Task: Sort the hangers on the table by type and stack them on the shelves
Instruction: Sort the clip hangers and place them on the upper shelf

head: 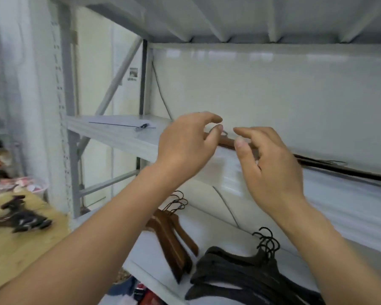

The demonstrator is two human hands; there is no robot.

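Both my hands are raised at the front edge of the upper shelf (123,137). My left hand (185,146) and my right hand (271,164) hover with loosely curled fingers just in front of a brown wooden hanger (227,141) lying on that shelf; neither hand grips it. Dark thin hangers (330,165) lie further right on the same shelf. On the lower shelf (220,219) sit a stack of brown wooden hangers (172,236) and a stack of black hangers (240,274). More hangers (24,219) lie on the wooden table (13,256) at the left.
Grey metal shelf uprights (66,106) stand at the left. A flat sheet with a clip (128,124) lies on the upper shelf's left end. A cable (161,93) hangs along the white wall. Cluttered items sit at the far left and below the lower shelf.
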